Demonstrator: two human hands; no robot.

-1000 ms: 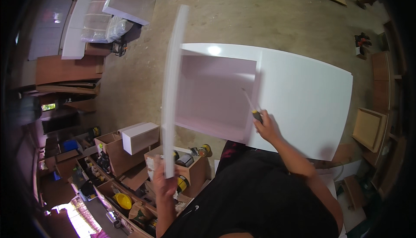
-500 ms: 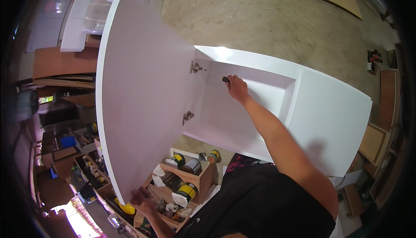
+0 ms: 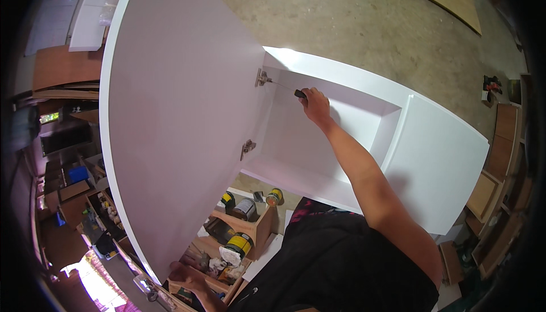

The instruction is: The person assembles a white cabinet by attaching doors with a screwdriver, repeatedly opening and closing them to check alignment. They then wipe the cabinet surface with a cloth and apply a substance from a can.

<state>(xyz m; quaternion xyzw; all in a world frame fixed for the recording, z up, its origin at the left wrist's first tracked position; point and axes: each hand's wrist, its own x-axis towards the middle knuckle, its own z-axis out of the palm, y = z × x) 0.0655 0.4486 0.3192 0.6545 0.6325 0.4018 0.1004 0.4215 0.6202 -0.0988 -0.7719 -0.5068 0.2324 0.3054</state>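
Note:
My right hand [image 3: 317,107] is closed round the dark handle of a screwdriver [image 3: 300,93]. Its thin shaft points left, and the tip meets the upper metal hinge [image 3: 263,78] between the open white cabinet door [image 3: 170,107] and the white cabinet [image 3: 330,65]. A second hinge [image 3: 248,149] joins the same door lower down. At the door's bottom corner, my left hand [image 3: 187,277] grips the edge, its fingers dark and partly hidden. The cabinet lies with its shallow recess facing up, and a flat white panel [image 3: 435,158] covers its right part.
Below the door stands a wooden box [image 3: 263,229] with paint cans [image 3: 237,246] and rags. Another can [image 3: 274,196] is beside it. Wooden boards [image 3: 65,73] and cluttered trays line the left; wooden frames [image 3: 486,195] lie at the right. Concrete floor [image 3: 341,16] stretches behind the cabinet.
The screwdriver's tip has come up to the upper hinge, its shaft now reaching it. The view has shifted, and the door looks larger and further left. My left hand stays at its bottom corner.

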